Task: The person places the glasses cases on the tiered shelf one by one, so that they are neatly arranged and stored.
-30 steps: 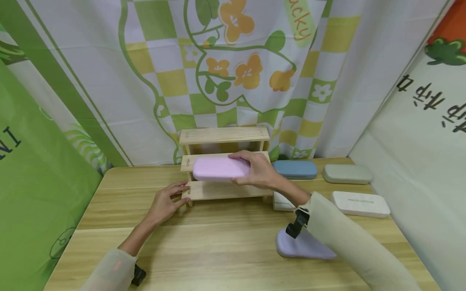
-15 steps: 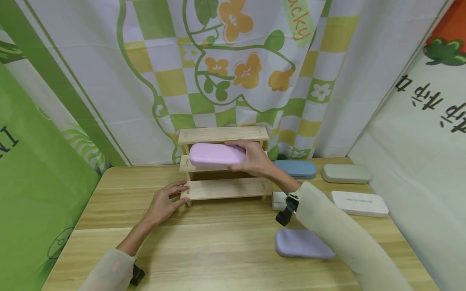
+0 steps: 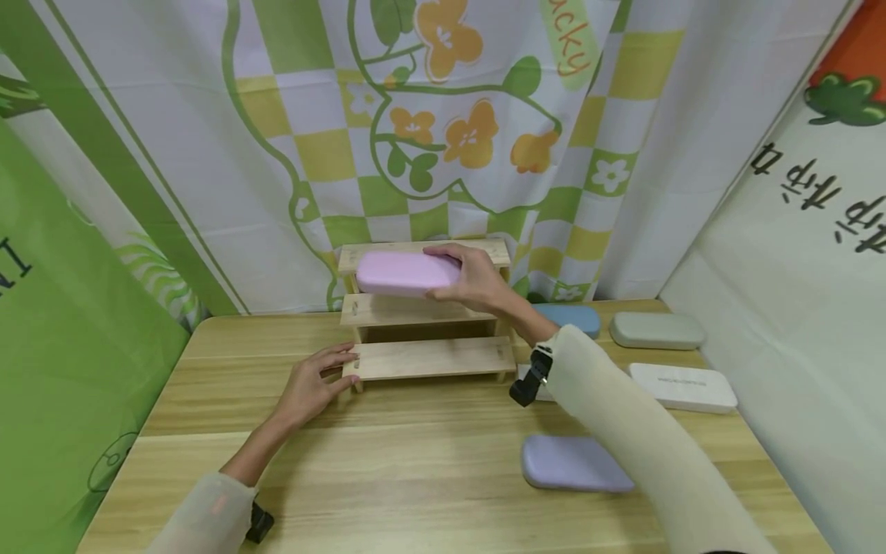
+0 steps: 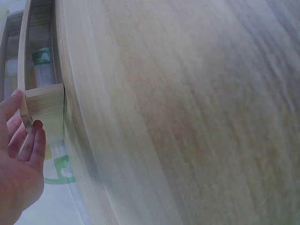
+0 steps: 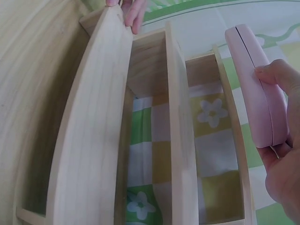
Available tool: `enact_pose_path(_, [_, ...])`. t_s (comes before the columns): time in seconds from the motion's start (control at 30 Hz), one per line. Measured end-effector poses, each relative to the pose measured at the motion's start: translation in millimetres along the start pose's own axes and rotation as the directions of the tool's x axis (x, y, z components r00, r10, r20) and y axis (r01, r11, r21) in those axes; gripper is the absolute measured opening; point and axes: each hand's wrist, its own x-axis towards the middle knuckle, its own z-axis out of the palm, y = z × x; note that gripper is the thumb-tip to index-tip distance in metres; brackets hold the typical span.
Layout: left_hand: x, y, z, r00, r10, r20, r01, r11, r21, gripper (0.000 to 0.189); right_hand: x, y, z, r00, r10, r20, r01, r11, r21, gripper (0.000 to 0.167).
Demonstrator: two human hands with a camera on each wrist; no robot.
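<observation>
My right hand (image 3: pixel 474 278) grips the right end of a pink glasses case (image 3: pixel 401 273). In the head view the case appears just in front of the top tier of a three-tier wooden stepped rack (image 3: pixel 429 359). Seen from the right wrist, the case (image 5: pixel 255 89) is closed, with its seam facing the camera, and is held apart from the boards. My left hand (image 3: pixel 310 388) is at the left end of the lowest tier. The left wrist view shows its thumb and fingers (image 4: pixel 33 145) pinching that board's end.
Right of the rack lie a blue case (image 3: pixel 571 319), a grey-green case (image 3: pixel 657 331) and a white case (image 3: pixel 681 387). Another white item is partly hidden behind my right wrist. A lavender case (image 3: pixel 571 463) lies nearer on the table (image 3: pixel 401 477). A patterned curtain (image 3: pixel 443 208) hangs behind the rack.
My right hand has raised the pink glasses case from near the lower tiers up and back to the top tier. The left hand has stayed at the rack's lowest board.
</observation>
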Motion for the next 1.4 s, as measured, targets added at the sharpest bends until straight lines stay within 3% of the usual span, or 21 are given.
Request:
enact_pose_path(0.57, [-0.6,-2.0,-0.8,1.0,0.017,-0.009,-0.017,1.0,0.022,0.041,25.2,-0.1,8.6,0.995,0.099,0.007,-0.1,0.993,0.057,0.07])
enact_pose_path(0.9, [-0.5,-2.3,0.2,1.0,0.011,-0.005,-0.011,1.0,0.029,0.042,32.5,4.7,12.8,0.992,0.123,-0.009,-0.123,0.992,0.021,0.069])
enact_pose_path(1.4, [-0.6,-3.9,0.3,1.0,0.014,0.005,-0.014,1.0,-0.01,0.041,53.2,0.6,20.6,0.995,0.076,0.063,-0.073,0.996,-0.049,0.067])
